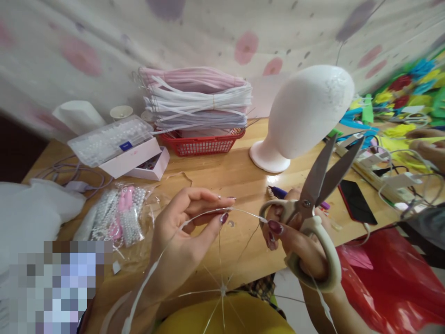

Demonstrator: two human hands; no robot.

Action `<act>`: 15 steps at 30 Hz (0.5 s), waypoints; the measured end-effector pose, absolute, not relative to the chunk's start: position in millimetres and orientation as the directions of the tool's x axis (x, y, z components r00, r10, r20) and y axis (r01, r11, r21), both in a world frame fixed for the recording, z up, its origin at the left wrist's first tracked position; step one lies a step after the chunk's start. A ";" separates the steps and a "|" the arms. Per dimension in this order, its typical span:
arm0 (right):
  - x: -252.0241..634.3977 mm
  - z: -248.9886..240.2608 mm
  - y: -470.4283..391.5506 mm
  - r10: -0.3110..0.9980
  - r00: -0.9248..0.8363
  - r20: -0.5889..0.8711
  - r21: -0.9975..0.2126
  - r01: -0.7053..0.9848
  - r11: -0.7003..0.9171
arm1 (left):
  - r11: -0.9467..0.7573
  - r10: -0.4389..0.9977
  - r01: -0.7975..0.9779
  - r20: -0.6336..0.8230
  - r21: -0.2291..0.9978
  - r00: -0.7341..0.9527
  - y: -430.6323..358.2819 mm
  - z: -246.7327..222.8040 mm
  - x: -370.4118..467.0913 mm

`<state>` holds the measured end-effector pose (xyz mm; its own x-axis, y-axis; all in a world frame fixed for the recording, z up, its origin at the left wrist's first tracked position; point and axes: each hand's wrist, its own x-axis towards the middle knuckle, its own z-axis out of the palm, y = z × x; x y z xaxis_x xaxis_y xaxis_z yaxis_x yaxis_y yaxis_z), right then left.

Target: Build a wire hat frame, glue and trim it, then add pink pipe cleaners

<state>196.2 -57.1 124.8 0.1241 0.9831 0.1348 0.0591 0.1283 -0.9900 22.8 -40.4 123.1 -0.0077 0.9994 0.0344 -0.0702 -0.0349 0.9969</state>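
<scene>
My left hand [179, 241] pinches a thin, pale wire [205, 212] between thumb and fingertips. It curves in an arc, wrapped in white in places. My right hand [306, 250] has its fingers through the handles of a pair of scissors [313, 185], whose blades stand apart and point up and away. The same hand's thumb and finger grip the wire's white-wrapped part. Below both hands, thin spokes spread from a small clear hub [223, 290], with the wire running around them as a rim. Part of this frame drops out of view at the bottom.
A white foam head [306, 111] stands beyond my right hand. Behind are a red basket [205, 143] with bundled pipe cleaners, a bead box [111, 139] and bagged pearl strings [128, 213]. To the right lie a phone [357, 202], power strip [370, 169] and red plastic bag [389, 283]; another person's hand [427, 146] shows there.
</scene>
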 end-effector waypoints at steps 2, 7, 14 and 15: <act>194.2 122.9 -56.2 0.986 0.120 0.119 -0.993 0.030 0.116 | -0.025 1.000 -0.084 0.024 0.996 -0.006 -38.9 121.5 22.6; 191.4 118.3 -53.0 0.986 0.101 0.136 -0.991 0.000 0.137 | -0.081 0.995 0.009 0.082 0.997 -0.059 -35.3 117.4 20.0; 208.3 97.7 -52.4 0.955 0.241 0.170 -0.976 0.175 0.129 | -0.200 0.966 0.089 0.212 0.976 -0.147 -26.3 111.3 11.5; 212.1 93.2 -53.5 0.953 0.261 0.155 -0.976 0.190 0.107 | -0.215 0.961 0.105 0.229 0.971 -0.154 -24.0 111.1 10.0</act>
<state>212.1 -53.5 93.2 0.2609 0.9528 0.1551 0.1900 0.1068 -0.9760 10.0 -24.0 111.1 -0.1545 0.9610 0.2292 0.1049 -0.2148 0.9710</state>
